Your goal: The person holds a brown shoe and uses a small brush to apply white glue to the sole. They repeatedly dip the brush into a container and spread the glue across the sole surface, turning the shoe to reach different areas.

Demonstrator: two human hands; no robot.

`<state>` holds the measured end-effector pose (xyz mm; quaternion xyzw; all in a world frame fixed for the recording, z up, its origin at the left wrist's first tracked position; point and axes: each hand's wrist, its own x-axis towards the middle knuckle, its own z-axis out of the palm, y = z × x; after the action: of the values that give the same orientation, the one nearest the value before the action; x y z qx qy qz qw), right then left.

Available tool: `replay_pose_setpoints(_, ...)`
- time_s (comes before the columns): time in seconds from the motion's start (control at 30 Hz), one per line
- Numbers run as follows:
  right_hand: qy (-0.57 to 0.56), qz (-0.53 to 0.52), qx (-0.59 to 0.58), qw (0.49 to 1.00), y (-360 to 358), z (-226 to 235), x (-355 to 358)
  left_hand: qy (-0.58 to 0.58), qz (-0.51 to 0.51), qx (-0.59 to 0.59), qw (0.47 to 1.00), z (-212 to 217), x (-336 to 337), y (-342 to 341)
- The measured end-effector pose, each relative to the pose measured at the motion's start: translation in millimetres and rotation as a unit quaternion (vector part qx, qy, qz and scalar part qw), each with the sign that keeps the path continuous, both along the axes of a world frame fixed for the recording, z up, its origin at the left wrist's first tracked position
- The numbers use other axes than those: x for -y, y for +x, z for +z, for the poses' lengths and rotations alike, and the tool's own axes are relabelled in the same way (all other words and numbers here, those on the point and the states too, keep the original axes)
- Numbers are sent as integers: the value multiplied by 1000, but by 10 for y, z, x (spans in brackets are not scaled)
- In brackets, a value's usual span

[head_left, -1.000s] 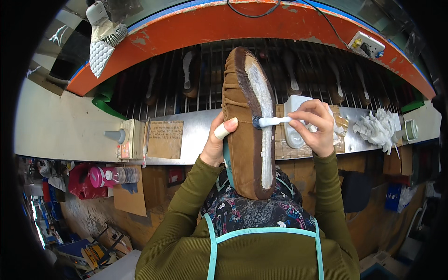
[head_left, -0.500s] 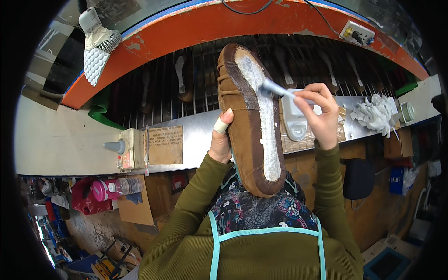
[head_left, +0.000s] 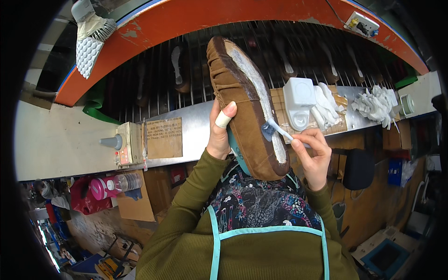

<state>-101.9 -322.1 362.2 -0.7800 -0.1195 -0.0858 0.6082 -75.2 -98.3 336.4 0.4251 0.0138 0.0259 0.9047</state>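
A brown shoe upper (head_left: 242, 107) is tilted in front of me with its underside turned up. My left hand (head_left: 220, 130) grips its left side, with a pale wrap round the thumb. A teal form shows inside the shoe near that hand. Between the fingers of my right hand (head_left: 313, 156) is a small white-handled brush (head_left: 280, 129). Its dark bristles touch the brown border beside the whitish strip that runs down the middle of the underside. Behind the brush a white plastic container (head_left: 298, 100) stands on the bench.
Beyond the metal ledge (head_left: 196, 112), more shoes (head_left: 177, 65) lie on a dark rack of bars under an orange frame (head_left: 196, 35). White gloves (head_left: 325, 105) and crumpled white cloth (head_left: 373, 106) rest to the right. Cardboard (head_left: 164, 137) and a grey cone (head_left: 112, 142) are at left.
The brush has moved from the upper part of the underside down toward its lower half. The shoe has tipped, showing more of its left side, and my right hand has come lower.
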Motion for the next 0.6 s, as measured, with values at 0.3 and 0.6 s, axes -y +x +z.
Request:
replay_pose_setpoints(0.3,-95,-76,102,987,242,43,-162,47,-35,17,998,80,-11,-34)
replay_pose_setpoints(0.6,-124,-28,168,978,460,78,-86,90,-27,17,995,168,-32,-11)
